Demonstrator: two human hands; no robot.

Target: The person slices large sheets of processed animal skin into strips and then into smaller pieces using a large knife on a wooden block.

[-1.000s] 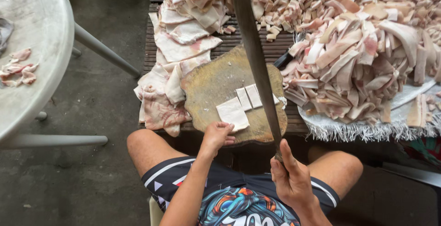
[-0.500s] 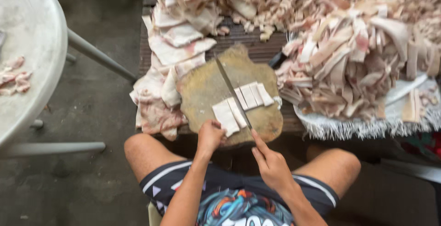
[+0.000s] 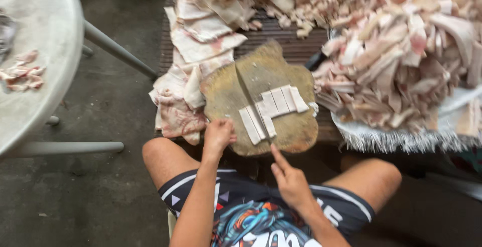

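Down now from upright: long dark steel cleaver blade point(image 3: 249, 92), flat across worn round wooden chopping board point(image 3: 228, 96), long axis near edge to far. Right hand point(image 3: 290, 182) clamped on handle, forefinger out; left hand point(image 3: 218, 134) curled at near-left edge beside pale cut pork-skin strips point(image 3: 271, 109).

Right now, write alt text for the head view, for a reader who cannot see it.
A seated person's right hand holds a long knife across pale meat strips on a worn wooden chopping board. The left hand rests at the board's near edge, with heaps of cut pieces alongside.
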